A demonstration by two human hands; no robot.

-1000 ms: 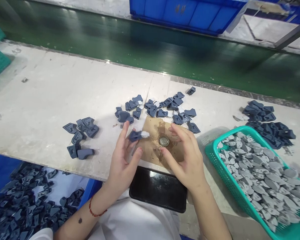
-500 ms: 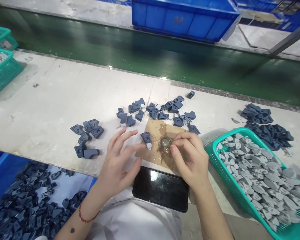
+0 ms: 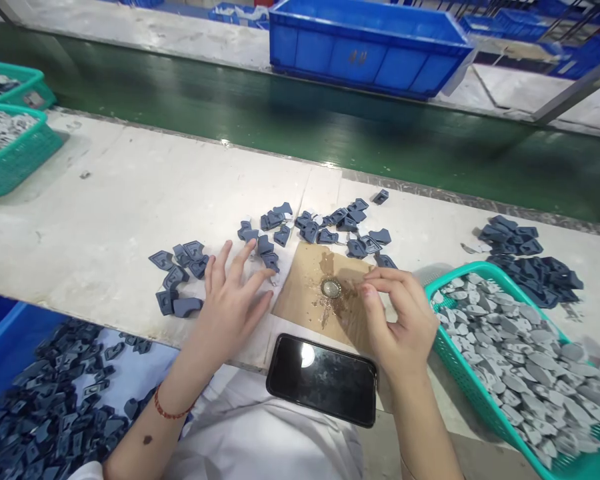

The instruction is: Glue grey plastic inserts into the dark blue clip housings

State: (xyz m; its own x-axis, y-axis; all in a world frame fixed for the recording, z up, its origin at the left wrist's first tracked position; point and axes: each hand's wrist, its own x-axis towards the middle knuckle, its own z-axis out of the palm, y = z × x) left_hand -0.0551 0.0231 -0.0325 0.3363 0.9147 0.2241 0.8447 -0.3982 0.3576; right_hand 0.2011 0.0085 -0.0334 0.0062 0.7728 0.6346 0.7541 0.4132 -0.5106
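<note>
My left hand (image 3: 233,303) is spread over the white table, its index fingertip at a small dark blue plastic part (image 3: 271,261) with a pale piece at its lower end. Whether the finger touches that part I cannot tell. To the right, my right hand (image 3: 403,317) is closed in a pinch above the edge of a brown paper sheet (image 3: 297,293); what sits between the fingertips is too small to make out. A round metallic piece (image 3: 331,288) lies on the paper, with wet brown stains about it. Several more blue parts (image 3: 310,230) lie just beyond the paper.
A black phone (image 3: 323,380) lies at the table's front edge. Grey pieces fill a green basket (image 3: 485,270) on the right; blue parts (image 3: 540,277) are piled behind it. A blue bin (image 3: 0,340) of blue parts stands lower left. A green conveyor belt (image 3: 180,100) runs behind.
The blue part with the pale piece has gone from the paper to the table on its left, near my left hand. My right hand has drawn rightward, away from the round metallic piece.
</note>
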